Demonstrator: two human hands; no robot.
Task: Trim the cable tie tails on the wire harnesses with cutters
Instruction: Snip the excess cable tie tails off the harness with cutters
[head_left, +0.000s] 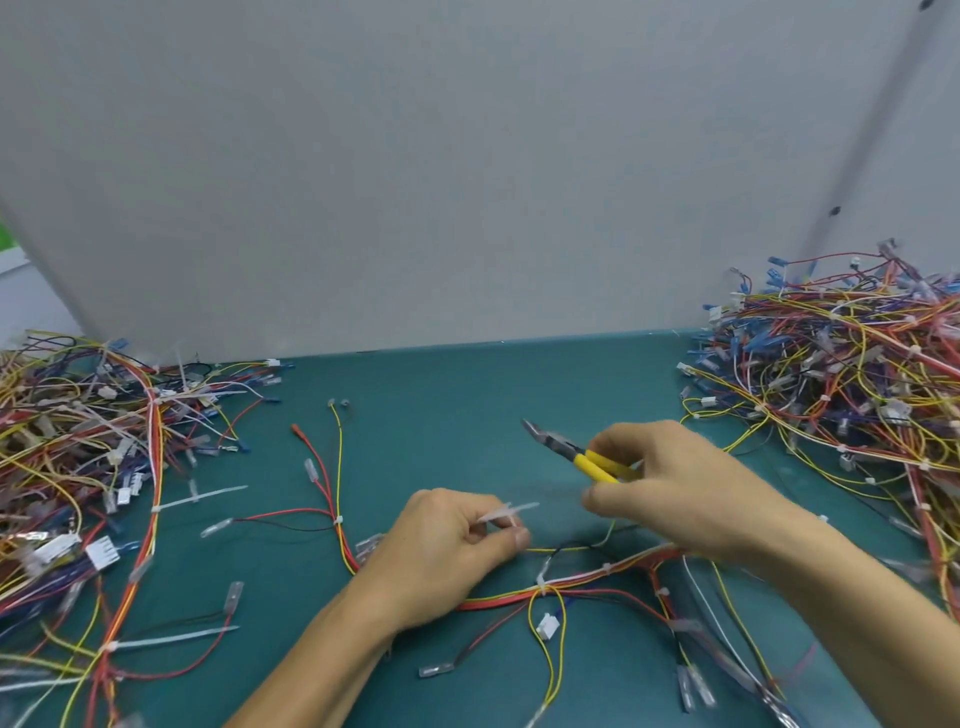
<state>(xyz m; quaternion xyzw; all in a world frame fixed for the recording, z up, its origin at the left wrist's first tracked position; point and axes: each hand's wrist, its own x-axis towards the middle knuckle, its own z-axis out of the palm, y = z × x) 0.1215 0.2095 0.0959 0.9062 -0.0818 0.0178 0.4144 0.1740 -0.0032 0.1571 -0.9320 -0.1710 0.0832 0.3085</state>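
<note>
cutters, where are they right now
In the head view the yellow-handled cutters sit right of centre, gripped in the right hand over the green table, beyond the left hand that pinches a cable tie tail.

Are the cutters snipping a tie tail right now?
No, the right hand holds the cutters clear of the tail the left hand pinches.

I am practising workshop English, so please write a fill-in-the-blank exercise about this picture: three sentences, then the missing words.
1. The right hand holds cutters with ____ handles.
2. The left hand pinches a ____ cable tie tail.
3. Harness piles lie on ____ sides of the table.
Missing words: yellow; white; both.
</note>
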